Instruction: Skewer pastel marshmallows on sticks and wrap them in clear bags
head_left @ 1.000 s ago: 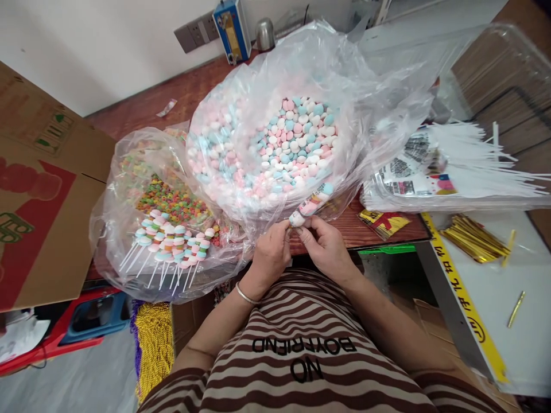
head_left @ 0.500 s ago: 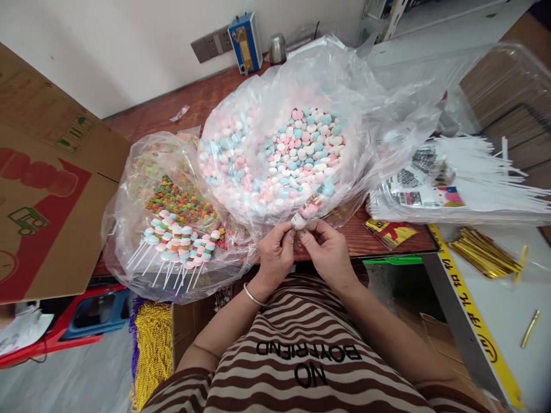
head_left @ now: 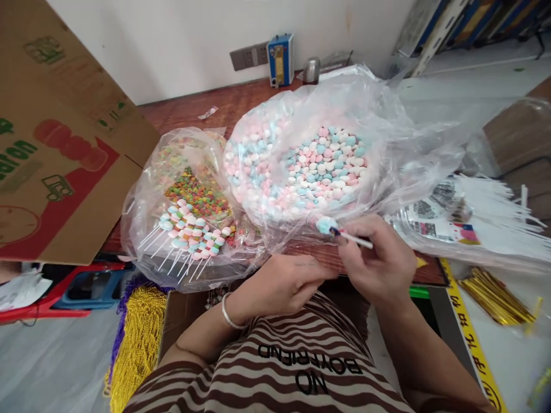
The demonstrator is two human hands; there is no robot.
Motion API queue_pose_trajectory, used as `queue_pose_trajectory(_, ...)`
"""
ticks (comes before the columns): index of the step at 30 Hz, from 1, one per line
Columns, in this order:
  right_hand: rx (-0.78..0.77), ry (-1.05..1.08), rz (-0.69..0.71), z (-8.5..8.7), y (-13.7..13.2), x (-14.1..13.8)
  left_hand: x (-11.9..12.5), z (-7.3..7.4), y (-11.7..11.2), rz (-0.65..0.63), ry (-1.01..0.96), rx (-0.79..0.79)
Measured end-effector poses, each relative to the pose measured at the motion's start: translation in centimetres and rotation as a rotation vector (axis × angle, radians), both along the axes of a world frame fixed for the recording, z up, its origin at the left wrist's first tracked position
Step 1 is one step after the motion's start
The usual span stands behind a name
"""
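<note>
Head view: one cardboard box, left; one large clear bag of pastel candies, far centre; one smaller bag, left of it; one left hand, near, fingers curled, contents hidden from me; one right hand, pinching one candy stick near the large clear bag; roughly ten skewered candies on the smaller bag.

shirt, 6 o'clock: "NO BOYFRIEND", upside down | carton, 10 o'clock: "aron", cut off, plus green arrow sign | yellow strip, 4 o'clock: characters unclear
</note>
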State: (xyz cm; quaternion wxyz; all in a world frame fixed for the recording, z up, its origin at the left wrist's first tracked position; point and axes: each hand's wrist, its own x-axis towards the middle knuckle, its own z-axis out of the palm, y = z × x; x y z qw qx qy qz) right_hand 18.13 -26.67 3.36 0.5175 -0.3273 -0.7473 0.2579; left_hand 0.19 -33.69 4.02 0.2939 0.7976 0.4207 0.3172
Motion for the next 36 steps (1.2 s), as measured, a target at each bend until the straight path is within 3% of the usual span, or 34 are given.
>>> queue_pose_trajectory(3,0.19,-0.123,0.275,0.1,-1.1,-0.6,-0.6,-0.5,1.0,0.274,-0.059,0.011)
queue_pose_trajectory(5,0.112,-0.138,0.406,-1.0,-1.3,-1.4,-1.9,-0.1,1.7,0.441,-0.078,0.167)
queue_pose_trajectory(7,-0.118,-0.107,0.477,-2.4,-1.0,-2.4,-3.1,0.7,2.1,0.414,0.022,0.303)
queue_pose_trajectory(10,-0.618,0.074,0.599,-3.9,-0.1,-4.3,-4.5,1.6,1.5,0.211,0.198,0.36)
queue_pose_trajectory(12,-0.916,0.188,0.693,-4.0,0.0,-6.1,-5.3,1.9,0.2,0.19,0.249,0.297)
queue_pose_trajectory(14,-1.071,0.206,0.791,-3.4,-0.8,-8.6,-6.5,2.3,-2.1,0.254,0.264,0.152)
queue_pose_trajectory(17,-1.015,0.19,0.958,-2.4,-3.3,-13.3,-8.8,3.6,-7.5,0.462,0.275,0.028)
queue_pose_trajectory(19,-0.88,0.056,1.15,-2.2,-5.3,-16.5,-10.3,4.4,-12.0,0.684,0.338,0.024)
queue_pose_trajectory(21,-0.682,-0.02,1.215,-2.4,-7.0,-18.9,-11.5,4.5,-16.5,0.826,0.401,-0.014)
queue_pose_trajectory(24,-0.543,-0.141,1.189,-3.1,-8.1,-20.1,-12.5,2.7,-21.3,0.873,0.516,-0.383)
queue_pose_trajectory(26,-0.513,-0.215,1.221,-3.5,-7.6,-19.5,-13.1,0.7,-22.2,0.935,0.598,-0.542)
queue_pose_trajectory(28,-0.412,-0.29,1.203,-3.4,-6.2,-17.9,-13.9,-1.2,-20.9,0.816,0.543,-0.537)
queue_pose_trajectory(31,-0.313,-0.36,1.101,-1.9,-2.8,-13.7,-14.4,-2.7,-15.5,0.495,0.374,-0.379)
queue_pose_trajectory(34,-0.31,-0.331,0.874,0.9,0.7,-6.6,-13.0,-2.4,-9.1,0.242,0.338,-0.283)
queue_pose_trajectory(36,-0.336,-0.284,0.616,2.7,2.9,-0.8,-11.6,-1.9,-5.7,0.122,0.341,-0.251)
